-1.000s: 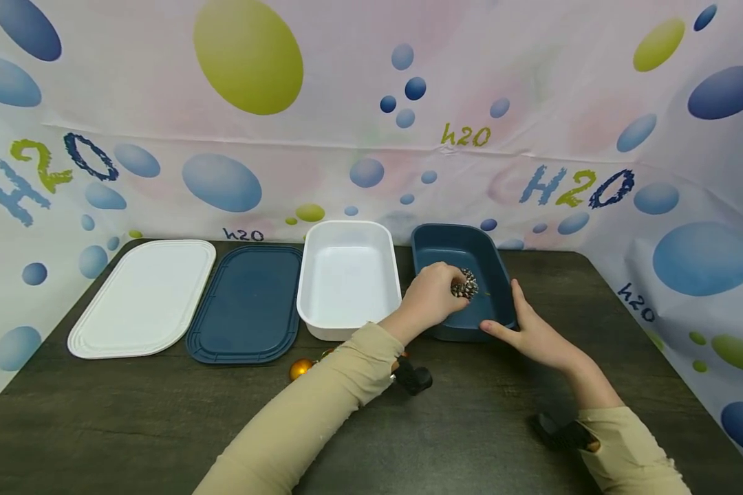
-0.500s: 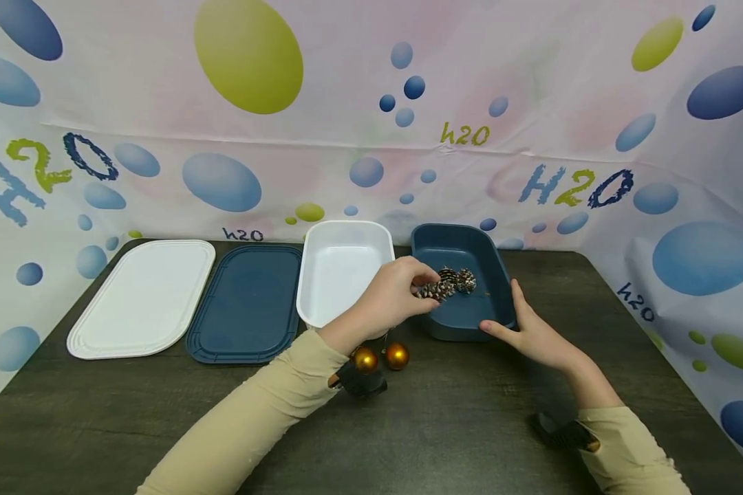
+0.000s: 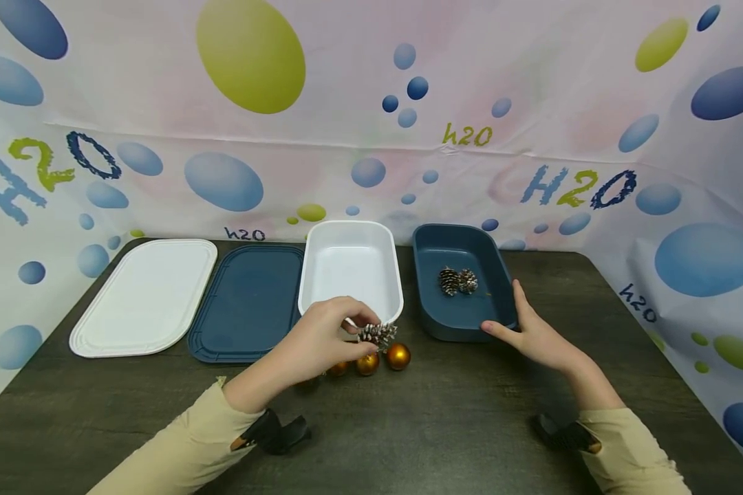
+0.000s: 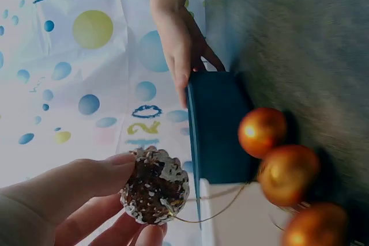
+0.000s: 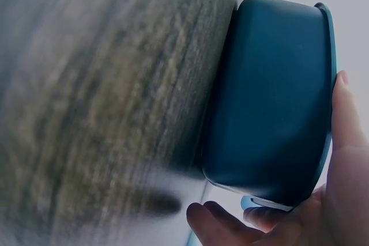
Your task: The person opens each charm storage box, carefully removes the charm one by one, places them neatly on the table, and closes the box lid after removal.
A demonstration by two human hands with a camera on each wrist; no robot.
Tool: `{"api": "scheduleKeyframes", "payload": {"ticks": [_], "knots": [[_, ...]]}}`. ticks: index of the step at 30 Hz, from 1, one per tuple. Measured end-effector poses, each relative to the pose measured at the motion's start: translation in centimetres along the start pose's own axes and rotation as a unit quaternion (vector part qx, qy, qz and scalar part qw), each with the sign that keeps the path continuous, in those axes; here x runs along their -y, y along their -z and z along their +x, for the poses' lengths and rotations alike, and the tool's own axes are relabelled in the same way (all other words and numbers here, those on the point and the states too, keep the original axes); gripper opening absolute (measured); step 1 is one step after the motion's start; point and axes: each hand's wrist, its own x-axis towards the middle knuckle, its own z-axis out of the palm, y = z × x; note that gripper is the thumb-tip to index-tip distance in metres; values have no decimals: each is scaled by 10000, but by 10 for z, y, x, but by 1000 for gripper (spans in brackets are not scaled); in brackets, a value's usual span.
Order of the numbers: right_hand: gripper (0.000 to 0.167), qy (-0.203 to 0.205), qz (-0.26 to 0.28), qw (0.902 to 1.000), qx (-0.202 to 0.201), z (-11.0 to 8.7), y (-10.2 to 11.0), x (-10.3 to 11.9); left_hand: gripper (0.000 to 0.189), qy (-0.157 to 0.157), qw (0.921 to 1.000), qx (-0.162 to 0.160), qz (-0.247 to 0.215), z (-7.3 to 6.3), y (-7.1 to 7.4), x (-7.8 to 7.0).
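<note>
My left hand (image 3: 328, 337) pinches a white-tipped pine cone (image 3: 379, 335) between thumb and fingers, in front of the white container (image 3: 354, 265). A thin gold string by the cone (image 4: 154, 185) shows in the left wrist view. Two more pine cones (image 3: 449, 281) lie side by side in the dark blue container (image 3: 458, 333). My right hand (image 3: 541, 337) grips that container's near right corner, thumb at the front rim and fingers along the right side. Below the held cone, several shiny orange balls (image 3: 399, 356) rest on the table, partly hidden by my left hand.
A white lid (image 3: 145, 299) lies flat at the far left, beside a dark blue lid (image 3: 248, 306). All stand on a dark wood table (image 3: 458, 433). A printed backdrop (image 3: 347, 82) rises behind the table's back edge.
My left hand has moved left and nearer, out of the blue container, carrying a pine cone. Two cones are now uncovered there, and more orange balls show. My right hand has stayed put.
</note>
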Motion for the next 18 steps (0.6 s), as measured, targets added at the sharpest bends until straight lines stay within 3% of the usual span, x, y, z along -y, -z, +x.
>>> {"api": "scheduleKeyframes", "payload": {"ticks": [8,18], "knots": [[105,11,26,10000,-11,-1,1,0,25,50,9997,-43,253,-42,5,17],[105,-56,-17,10000,29,0,1,3,25,151,9988,-140,452,-73,3,28]]}}
